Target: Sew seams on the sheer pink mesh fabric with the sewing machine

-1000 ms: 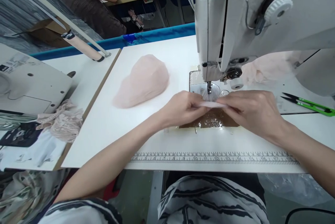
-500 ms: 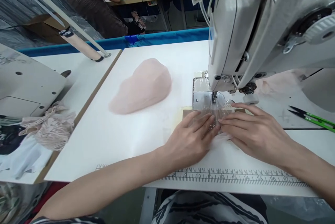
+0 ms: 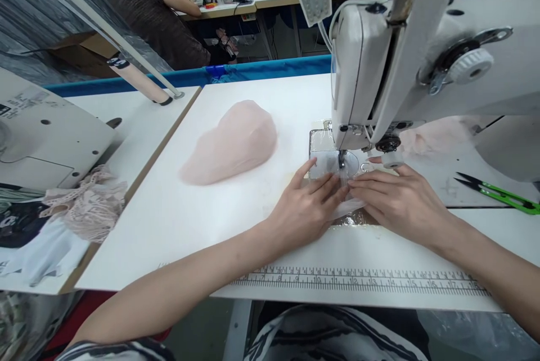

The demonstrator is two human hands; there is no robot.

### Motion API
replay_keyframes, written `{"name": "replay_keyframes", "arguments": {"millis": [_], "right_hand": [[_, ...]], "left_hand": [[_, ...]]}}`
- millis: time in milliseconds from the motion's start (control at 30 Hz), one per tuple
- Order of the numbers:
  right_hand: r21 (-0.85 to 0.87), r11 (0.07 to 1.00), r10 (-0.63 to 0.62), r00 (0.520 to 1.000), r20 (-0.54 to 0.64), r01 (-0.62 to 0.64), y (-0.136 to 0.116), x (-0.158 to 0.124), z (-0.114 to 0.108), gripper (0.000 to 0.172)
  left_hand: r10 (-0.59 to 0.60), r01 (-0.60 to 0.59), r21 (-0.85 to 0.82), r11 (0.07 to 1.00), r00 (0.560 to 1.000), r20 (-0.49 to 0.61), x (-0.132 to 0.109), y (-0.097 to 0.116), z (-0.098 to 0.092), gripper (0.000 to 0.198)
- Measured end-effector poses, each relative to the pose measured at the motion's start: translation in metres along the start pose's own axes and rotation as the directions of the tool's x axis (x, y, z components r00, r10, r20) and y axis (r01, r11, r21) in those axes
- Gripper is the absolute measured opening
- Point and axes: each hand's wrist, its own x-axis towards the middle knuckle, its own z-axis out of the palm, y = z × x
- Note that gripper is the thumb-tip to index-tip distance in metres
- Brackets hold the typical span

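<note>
Under the presser foot [image 3: 341, 159] of the sewing machine [image 3: 363, 68] lies a small piece of sheer, pale fabric [image 3: 348, 207], partly covered by my hands. My left hand [image 3: 310, 201] rests flat on its left side, fingers stretched forward and the index finger apart on the metal plate. From the right, my right hand [image 3: 399, 198] has its fingertips closed together at the fabric's edge, just in front of the foot; its thumb is hidden. A larger sheer pink fabric piece [image 3: 236, 144] lies flat on the table to the left.
Green-handled thread snips [image 3: 500, 192] lie at the right. A printed ruler [image 3: 358, 281] runs along the table's front edge. Another machine [image 3: 46, 130] and a bundle of pink cords [image 3: 95, 209] are at the left. A person [image 3: 156, 18] works beyond the blue cloth edge [image 3: 270, 67].
Both hands have shifted slightly at the fabric; my left index finger has spread away onto the plate. The right fingers have drawn closer together. The head view has moved slightly.
</note>
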Motion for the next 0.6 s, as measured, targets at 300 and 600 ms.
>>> {"name": "replay_keyframes", "arguments": {"millis": [300,600], "right_hand": [[-0.116,0.993,0.024,0.998,-0.058,-0.031,0.013,0.005,0.012,0.029],[-0.058,0.998,0.034,0.998,-0.050,-0.037,0.007,0.003,0.012,0.021]], "left_hand": [[-0.061,0.062,-0.035,0.997,0.998,0.016,0.011,-0.014,0.008,0.036],[-0.146,0.136,-0.159,0.978,0.988,-0.051,0.015,-0.017,0.012,0.033]]}}
